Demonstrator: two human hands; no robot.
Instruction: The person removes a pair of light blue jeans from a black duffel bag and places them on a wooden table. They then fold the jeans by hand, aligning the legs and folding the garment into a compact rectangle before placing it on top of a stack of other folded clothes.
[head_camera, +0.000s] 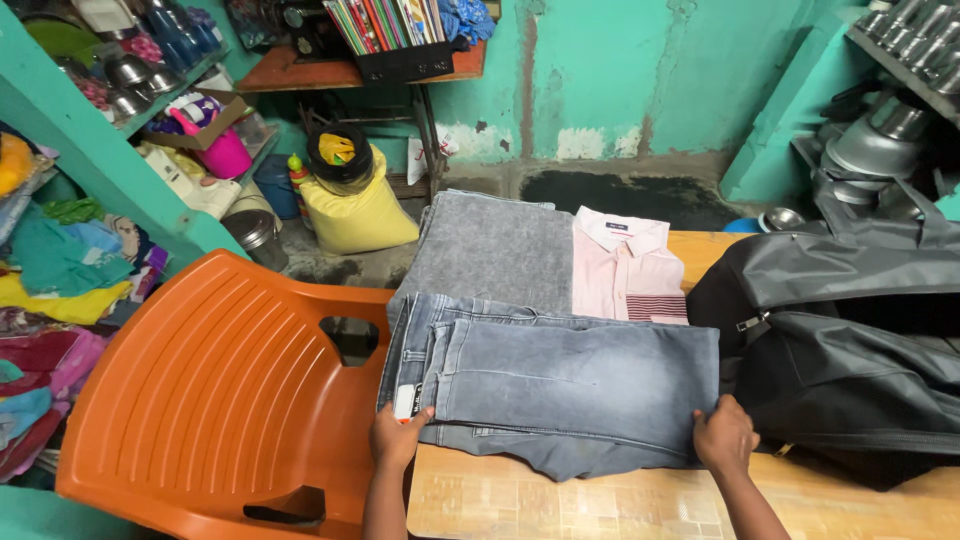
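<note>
Folded grey-blue denim jeans (560, 385) lying on wooden table (560, 505), left hand (398, 437) and right hand (724, 434) pinching near corners shut; looks soft, floppy, moderately heavy, best gripped at folded edges.

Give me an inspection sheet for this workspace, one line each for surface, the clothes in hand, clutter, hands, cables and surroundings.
Surface: pale wooden table, partly covered with clothes.
Job's things: folded blue-grey denim jeans lying flat near the table's front edge; a folded grey garment and a folded pink collared shirt behind them.
Clutter: black fabric bag on the table beside the jeans.
Grippers: left hand grips the jeans' left end, right hand grips their right end.
Cables: nothing seen.
Surroundings: orange plastic chair against the table; yellow sack on the floor; steel pots on turquoise shelves.
</note>
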